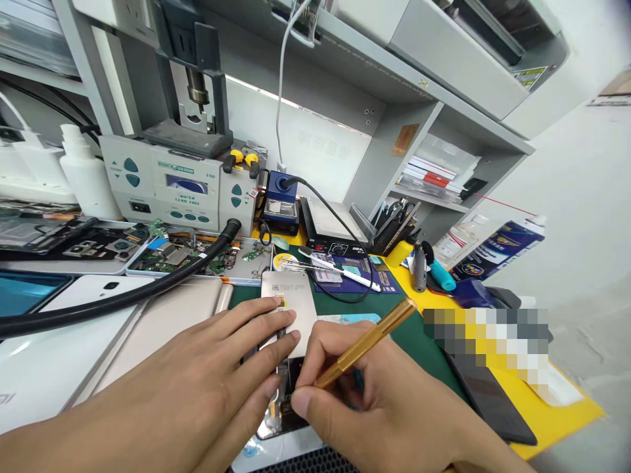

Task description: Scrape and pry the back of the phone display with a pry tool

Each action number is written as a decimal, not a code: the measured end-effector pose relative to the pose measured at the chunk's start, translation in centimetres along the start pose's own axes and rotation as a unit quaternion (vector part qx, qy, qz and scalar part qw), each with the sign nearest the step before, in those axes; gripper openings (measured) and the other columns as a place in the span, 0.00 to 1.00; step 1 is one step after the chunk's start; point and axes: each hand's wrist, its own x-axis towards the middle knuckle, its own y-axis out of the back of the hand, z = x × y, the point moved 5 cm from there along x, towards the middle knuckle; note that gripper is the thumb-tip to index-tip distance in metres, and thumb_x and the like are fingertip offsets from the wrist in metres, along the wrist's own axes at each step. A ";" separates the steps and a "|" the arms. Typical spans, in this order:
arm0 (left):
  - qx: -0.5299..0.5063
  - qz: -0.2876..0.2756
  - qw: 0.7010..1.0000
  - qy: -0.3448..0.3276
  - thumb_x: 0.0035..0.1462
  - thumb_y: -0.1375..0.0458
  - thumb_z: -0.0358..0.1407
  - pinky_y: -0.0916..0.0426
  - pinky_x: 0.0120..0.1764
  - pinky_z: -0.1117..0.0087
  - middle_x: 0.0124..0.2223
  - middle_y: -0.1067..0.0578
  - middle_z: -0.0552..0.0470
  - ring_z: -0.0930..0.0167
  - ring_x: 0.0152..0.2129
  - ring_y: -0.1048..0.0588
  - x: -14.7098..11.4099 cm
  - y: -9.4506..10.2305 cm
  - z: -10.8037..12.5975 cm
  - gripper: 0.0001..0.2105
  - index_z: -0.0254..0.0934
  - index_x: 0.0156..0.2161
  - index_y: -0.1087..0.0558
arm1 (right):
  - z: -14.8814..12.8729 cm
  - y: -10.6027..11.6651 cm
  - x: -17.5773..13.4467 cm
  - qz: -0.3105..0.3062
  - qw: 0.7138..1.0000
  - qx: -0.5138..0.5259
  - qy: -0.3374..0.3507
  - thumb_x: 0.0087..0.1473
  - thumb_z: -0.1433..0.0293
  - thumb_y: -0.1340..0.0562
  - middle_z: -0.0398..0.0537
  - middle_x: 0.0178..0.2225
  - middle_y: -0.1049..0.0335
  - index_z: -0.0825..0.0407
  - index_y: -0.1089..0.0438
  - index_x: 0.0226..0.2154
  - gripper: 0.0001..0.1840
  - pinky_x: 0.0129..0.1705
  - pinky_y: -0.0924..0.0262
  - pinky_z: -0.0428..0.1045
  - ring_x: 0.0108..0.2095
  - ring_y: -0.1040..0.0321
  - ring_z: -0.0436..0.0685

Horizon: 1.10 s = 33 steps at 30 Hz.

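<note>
A phone display part lies back side up, with a silver upper plate and exposed dark parts at its lower end. My left hand rests over its left side, palm down, fingers stretched out and tips touching the part. My right hand grips a gold pen-shaped tool with a textured handle, slanting up to the right. The tool's tip is hidden behind my thumb and fingers, close to the part's lower half, so its exact kind does not show.
Behind stand a hot air rework station, a soldering station and a flat heating plate. A black hose crosses the left side above phones and a tray of circuit boards. A dark phone lies right.
</note>
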 end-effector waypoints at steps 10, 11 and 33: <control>-0.007 0.009 1.000 0.010 0.91 0.45 0.42 0.60 0.93 0.61 0.83 0.19 0.58 0.65 0.89 0.39 0.2 0.1 0.0 0.23 0.48 0.80 0.18 | -0.3 -0.2 0.3 -0.004 1.000 -0.009 0.006 0.71 0.70 0.25 0.38 0.29 0.28 0.47 0.26 0.39 0.11 0.28 0.42 0.44 0.27 0.33 0.51; -0.008 0.009 1.000 0.014 0.90 0.45 0.41 0.60 0.93 0.62 0.83 0.19 0.58 0.66 0.90 0.40 0.2 0.1 0.0 0.23 0.48 0.80 0.19 | -0.3 -0.2 0.3 -0.002 1.000 -0.010 0.006 0.72 0.70 0.25 0.38 0.29 0.28 0.47 0.26 0.39 0.11 0.29 0.42 0.44 0.28 0.33 0.51; 0.012 -0.007 1.000 0.006 0.89 0.45 0.39 0.59 0.93 0.60 0.86 0.23 0.58 0.65 0.92 0.44 -0.3 0.0 -0.2 0.26 0.48 0.83 0.22 | -0.3 0.0 0.2 0.012 1.000 -0.009 0.001 0.70 0.75 0.27 0.36 0.28 0.29 0.47 0.28 0.38 0.12 0.28 0.44 0.44 0.27 0.34 0.51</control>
